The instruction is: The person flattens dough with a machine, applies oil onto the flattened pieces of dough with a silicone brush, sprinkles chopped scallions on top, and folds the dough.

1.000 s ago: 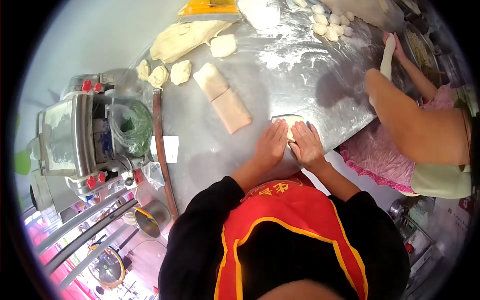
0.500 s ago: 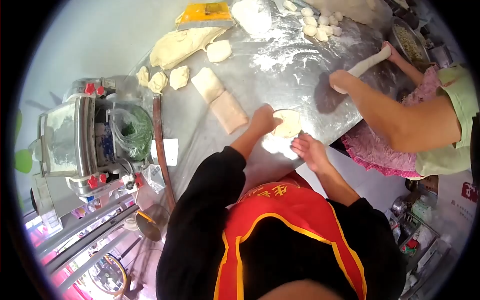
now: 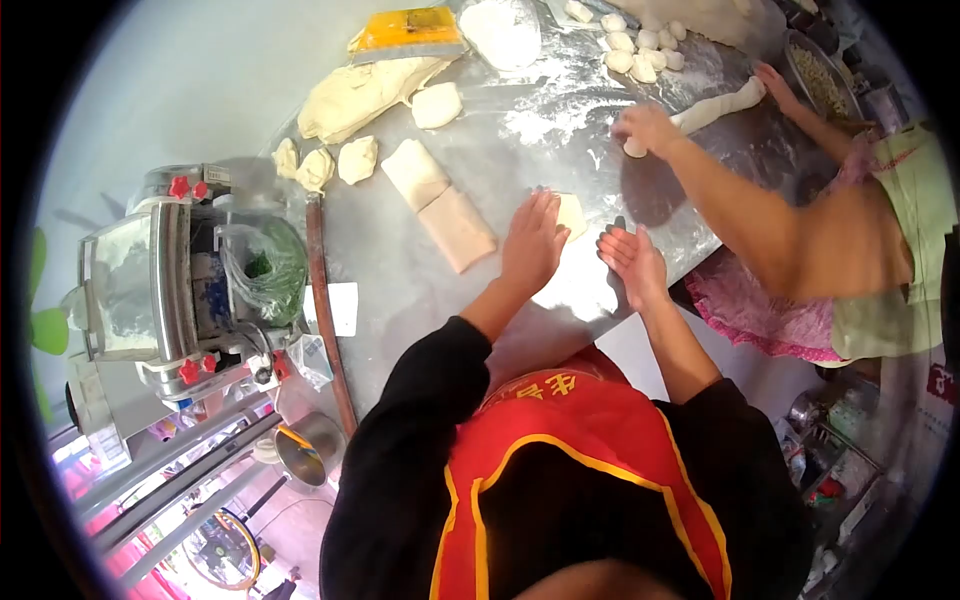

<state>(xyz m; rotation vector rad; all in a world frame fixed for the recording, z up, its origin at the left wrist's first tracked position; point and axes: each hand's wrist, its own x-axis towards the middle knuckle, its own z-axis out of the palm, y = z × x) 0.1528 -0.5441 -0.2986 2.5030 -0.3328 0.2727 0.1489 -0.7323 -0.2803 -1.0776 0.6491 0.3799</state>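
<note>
My left hand (image 3: 534,245) lies with its fingers stretched out along the left side of a small flat piece of dough (image 3: 571,215) and covers part of it. To the right of that dough, my right hand (image 3: 636,265) is held open, palm turned inward, a short gap away from it. White flour (image 3: 580,280) is spread on the metal table (image 3: 400,290) between my hands. Two flattened dough slabs, a pale one (image 3: 415,174) and a pinkish one (image 3: 457,231), lie end to end left of my left hand.
At the right, another person's hands (image 3: 650,130) work a long dough rope (image 3: 720,105). Several small dough balls (image 3: 645,60) sit at the back. A large dough mass (image 3: 370,95), an orange-handled scraper (image 3: 408,32) and a wooden stick (image 3: 325,300) are leftward, beside a machine (image 3: 170,280).
My left hand has gone from pinching the round dough's edge to lying flat with fingers extended. Less dough shows now. My right hand has risen slightly. The other person's near hand has moved up and left.
</note>
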